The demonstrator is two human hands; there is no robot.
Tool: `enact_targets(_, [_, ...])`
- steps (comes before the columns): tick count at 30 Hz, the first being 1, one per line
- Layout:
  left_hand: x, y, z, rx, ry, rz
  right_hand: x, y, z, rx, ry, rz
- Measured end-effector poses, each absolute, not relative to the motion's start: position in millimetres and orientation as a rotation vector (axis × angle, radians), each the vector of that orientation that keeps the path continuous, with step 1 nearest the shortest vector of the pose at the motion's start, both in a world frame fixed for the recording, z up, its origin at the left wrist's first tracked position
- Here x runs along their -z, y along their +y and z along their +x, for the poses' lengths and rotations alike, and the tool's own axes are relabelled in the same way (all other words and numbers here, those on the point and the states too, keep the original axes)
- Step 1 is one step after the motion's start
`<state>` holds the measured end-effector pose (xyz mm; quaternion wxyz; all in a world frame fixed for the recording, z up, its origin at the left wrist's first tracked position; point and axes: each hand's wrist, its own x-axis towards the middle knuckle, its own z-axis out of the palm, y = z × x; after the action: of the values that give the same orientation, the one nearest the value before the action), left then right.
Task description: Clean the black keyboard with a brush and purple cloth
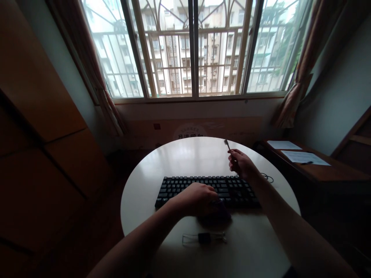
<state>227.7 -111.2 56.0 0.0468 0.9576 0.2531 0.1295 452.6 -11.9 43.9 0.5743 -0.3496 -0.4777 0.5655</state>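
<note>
Round white worktop (188,154), dim light, bright window (194,46) behind its far edge. Black keyboard (188,185) lies across the middle of the worktop, long side parallel to the near edge. My left hand (199,199) rests palm down on the keyboard's near rows, a little right of its centre. The fingers curl downward over the keys and over a dark patch at the keyboard's near edge. Cannot tell whether they grip anything there. My right hand (242,164) is raised above the far right part of the keyboard, not touching it. Its fingers are pinched together on a thin tool (227,145), whose small head points up and toward the far edge; too small to tell what kind of tool it is. A wire puller with a dark handle (204,238) lies flat near the near edge of the worktop, apart from the keyboard and from both hands. A thin cable (268,178) loops at the right edge, just beside the keyboard's far right corner. To the right, a lower side desk (333,173) carries papers (304,157) and a pen (307,163).
</note>
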Motion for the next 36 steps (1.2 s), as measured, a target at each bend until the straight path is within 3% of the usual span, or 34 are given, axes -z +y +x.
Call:
enact_targets(6, [-48.8,-115.6,233.4,-0.272,0.680,2.958,-17.6,0.0,437.7,-1.198,-1.279,-0.957])
enact_targets(14, [-56.8,-111.2,222.2,-0.300,0.602,2.714,5.0,5.8,433.3,-0.531,-1.870,-1.088])
enact_targets(17, [-65.2,-93.2,195.7,-0.634,0.813,2.488,10.1,4.8,433.6,-0.510,-1.988,-0.997])
enact_targets(22, [-69.4,-45.7,119.5,-1.505,1.324,1.760,8.4,-1.9,429.5,-0.485,-2.118,-1.015])
enact_targets(24, [-63.4,-28.8,90.8,-1.666,1.510,1.491,1.5,-6.6,421.5,-0.461,-2.143,-1.033])
enact_targets(27, [-49.3,-13.3,64.6,-1.556,1.737,1.215,-12.5,-12.3,399.7,-0.407,-2.203,-0.988])
enact_targets(33, [-39.1,-18.4,62.2,-0.841,1.900,1.374,-33.2,-8.3,334.8,-0.280,-2.466,-0.784])
enact_targets(36, [-45.8,-26.4,63.5,-0.584,1.844,1.437,-33.2,1.3,305.4,-0.226,-2.562,-0.882])
